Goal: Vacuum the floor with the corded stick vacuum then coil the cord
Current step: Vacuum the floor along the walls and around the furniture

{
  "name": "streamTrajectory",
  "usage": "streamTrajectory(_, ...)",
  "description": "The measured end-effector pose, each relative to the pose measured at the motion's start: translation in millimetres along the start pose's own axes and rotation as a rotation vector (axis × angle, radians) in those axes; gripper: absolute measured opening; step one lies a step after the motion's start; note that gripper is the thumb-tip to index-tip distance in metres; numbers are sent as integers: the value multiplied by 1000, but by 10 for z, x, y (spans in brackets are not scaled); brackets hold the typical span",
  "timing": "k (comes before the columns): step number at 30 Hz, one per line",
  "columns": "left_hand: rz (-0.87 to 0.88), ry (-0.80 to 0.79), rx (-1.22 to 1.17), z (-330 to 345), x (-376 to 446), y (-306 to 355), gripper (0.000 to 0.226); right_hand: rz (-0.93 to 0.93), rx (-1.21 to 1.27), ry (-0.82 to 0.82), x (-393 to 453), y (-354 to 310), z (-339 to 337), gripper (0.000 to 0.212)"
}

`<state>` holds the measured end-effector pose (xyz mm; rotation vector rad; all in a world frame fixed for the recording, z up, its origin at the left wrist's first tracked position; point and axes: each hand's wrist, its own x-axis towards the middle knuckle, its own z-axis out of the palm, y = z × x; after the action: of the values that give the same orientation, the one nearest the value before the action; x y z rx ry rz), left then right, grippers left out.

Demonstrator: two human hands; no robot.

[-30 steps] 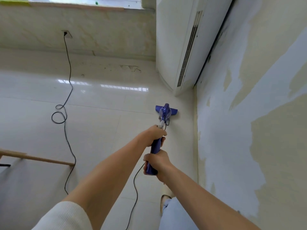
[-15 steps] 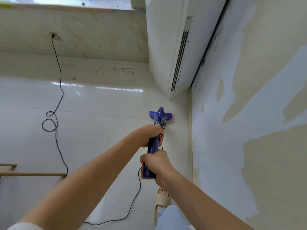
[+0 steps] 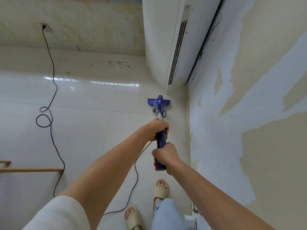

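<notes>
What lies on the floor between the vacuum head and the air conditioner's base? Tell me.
Nothing: in the head view only bare glossy tile separates the blue vacuum head from the white air conditioner.

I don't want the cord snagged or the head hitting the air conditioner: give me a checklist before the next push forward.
1. Both hands on the handle: ok, left hand grips above, right hand below.
2. Vacuum head flat on the floor: ok.
3. Room ahead: not ok, the air conditioner stands just beyond the head.
4. Cord plugged into the wall socket: ok.
5. Cord slack: ok, loose loops lie left.
6. Cord away from the feet: not ok, it trails near the left slipper.
</notes>
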<state>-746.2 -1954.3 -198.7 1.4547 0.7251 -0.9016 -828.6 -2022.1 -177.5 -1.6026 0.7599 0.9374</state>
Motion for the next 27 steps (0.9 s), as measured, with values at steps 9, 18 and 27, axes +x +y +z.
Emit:
streamTrajectory(9,-122,-103,92,-483,-774,-626,18,65,253,-109,-969,415,775,19)
streamTrajectory(18,-189,-127,265,-868,-990,-745,16,50,426,-142,-1214,460,1336,31)
streamTrajectory(27,-88,-120,386,-858,-519,-730,6,65,399,-38,-626,521,1411,23)
